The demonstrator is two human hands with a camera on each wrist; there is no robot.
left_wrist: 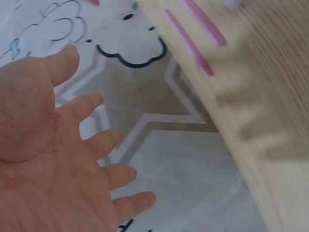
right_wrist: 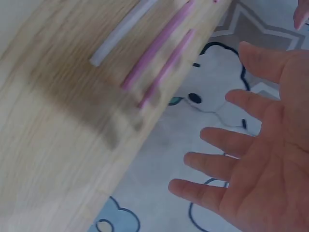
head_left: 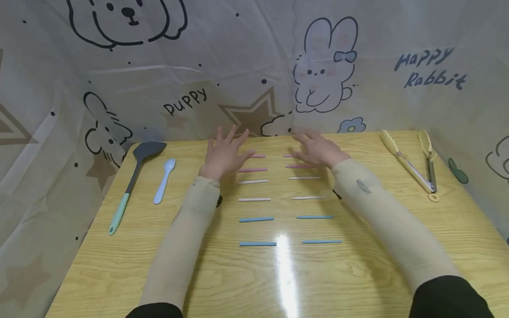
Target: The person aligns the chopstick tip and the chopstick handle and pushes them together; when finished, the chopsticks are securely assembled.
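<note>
My left hand (head_left: 224, 154) hovers over the far part of the table with its fingers spread, holding nothing. Its bare palm and straight fingers (left_wrist: 129, 205) show in the left wrist view. Opposite it, my right hand (head_left: 320, 150) is also held up with fingers apart and nothing in it. Thin sticks lie in two columns, nearest the hands a pink stick (head_left: 252, 170) on the left and another pink stick (head_left: 300, 166) on the right. Closer to me come white sticks (head_left: 254, 199), then blue sticks (head_left: 257, 244). The left hand partly covers the farthest pink stick (head_left: 258, 156).
At the left lie a dark spatula (head_left: 137, 170) with a green handle and a light-blue spoon (head_left: 164, 181). Tongs (head_left: 431, 172) with pale tips lie spread at the right. A patterned cloth (head_left: 246, 66) hangs behind the wooden table (head_left: 222, 282).
</note>
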